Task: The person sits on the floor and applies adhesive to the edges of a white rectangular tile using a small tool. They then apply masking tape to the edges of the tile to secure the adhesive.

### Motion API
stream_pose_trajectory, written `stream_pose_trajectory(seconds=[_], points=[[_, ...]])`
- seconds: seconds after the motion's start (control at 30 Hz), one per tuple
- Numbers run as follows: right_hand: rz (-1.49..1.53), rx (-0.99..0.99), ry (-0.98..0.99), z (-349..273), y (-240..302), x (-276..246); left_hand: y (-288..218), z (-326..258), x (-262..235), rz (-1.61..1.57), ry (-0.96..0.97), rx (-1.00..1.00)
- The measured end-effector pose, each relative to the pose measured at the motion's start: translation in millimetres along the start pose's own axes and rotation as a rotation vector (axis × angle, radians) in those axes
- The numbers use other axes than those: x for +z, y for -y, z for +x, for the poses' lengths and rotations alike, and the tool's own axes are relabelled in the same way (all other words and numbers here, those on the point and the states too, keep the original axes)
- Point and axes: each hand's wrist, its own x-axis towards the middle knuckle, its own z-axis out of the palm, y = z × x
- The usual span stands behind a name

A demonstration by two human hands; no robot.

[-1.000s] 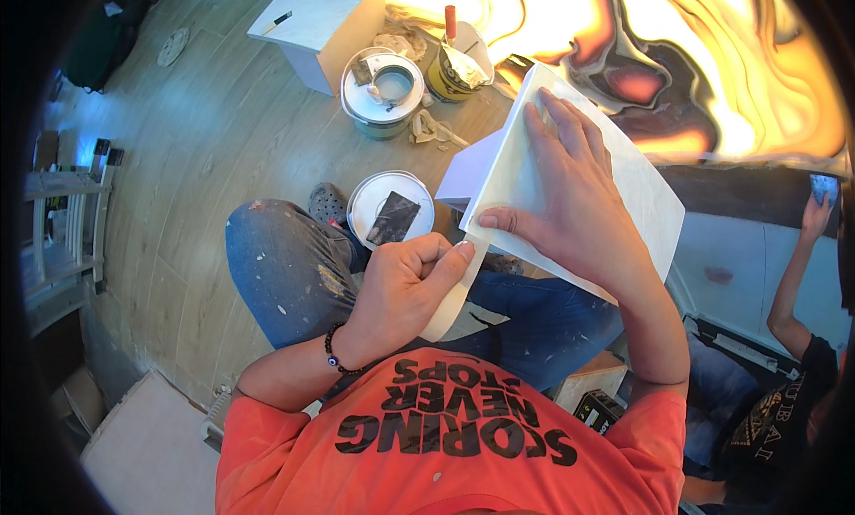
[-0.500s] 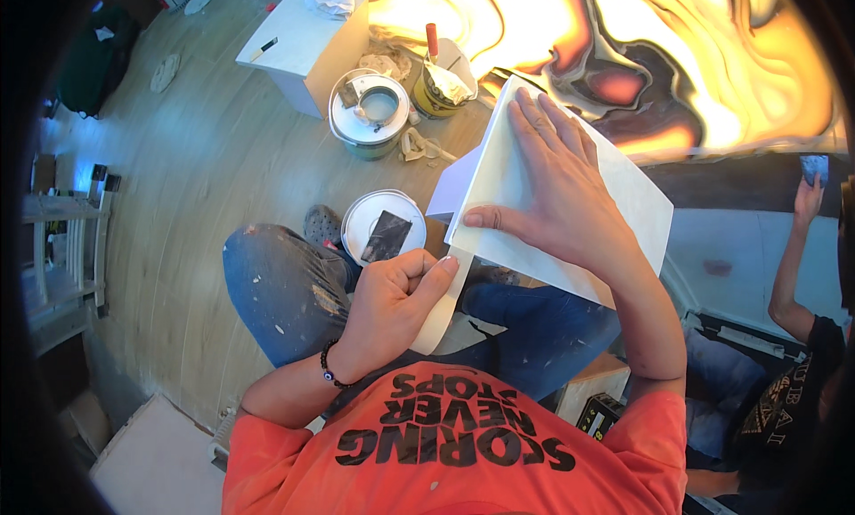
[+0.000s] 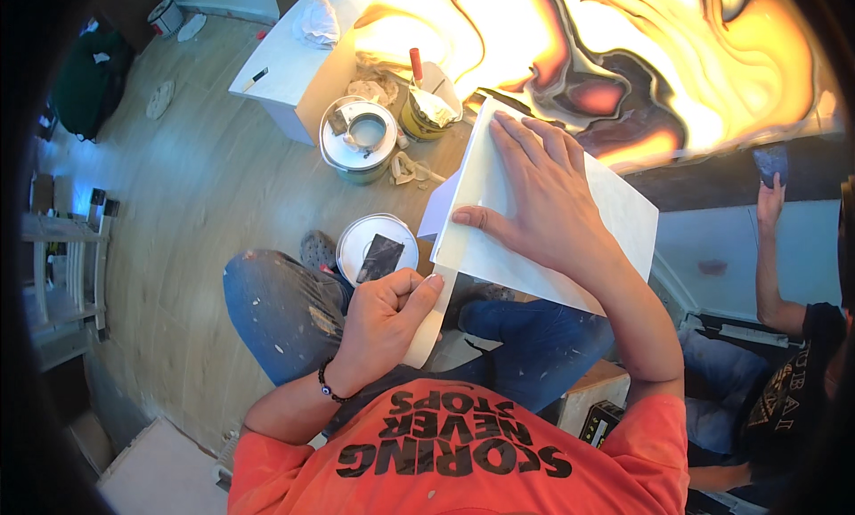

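Note:
A white box-shaped piece (image 3: 619, 221) stands tilted in front of me, above my right leg. My right hand (image 3: 552, 194) lies flat on its upper face, fingers spread toward the far corner and thumb out to the left near the edge. My left hand (image 3: 385, 317) is closed at the near left corner, thumb against curled fingers. It pinches a cream strip of masking tape (image 3: 427, 339), which runs up to that corner and hangs down below my fingers. A pale band follows the left edge of the face.
A lidded white bucket (image 3: 349, 241) carries a dark flat pad (image 3: 381, 257). Beyond stand an open paint bucket (image 3: 356, 163), a yellow tub (image 3: 426, 119) and a white cabinet (image 3: 289, 61). A glowing marbled panel (image 3: 659, 61) fills the back. At right, another person's hand (image 3: 771, 199) holds a blue-grey pad.
My view has shifted slightly, so the scene sits a little lower and further left. My hands keep nearly the same hold. The other person's hand has moved left along the wall.

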Motion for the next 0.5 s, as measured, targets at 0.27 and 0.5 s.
stream_pose_trajectory(seconds=[0.27, 0.5], points=[[0.042, 0.080, -0.026, 2.9, -6.0, 6.9, -3.3, -0.7, 1.7, -0.005, -0.006, -0.015], [0.031, 0.132, 0.020, -0.5, -2.0, -2.2, -2.9, -1.7, 2.8, -0.027, -0.002, -0.019]])
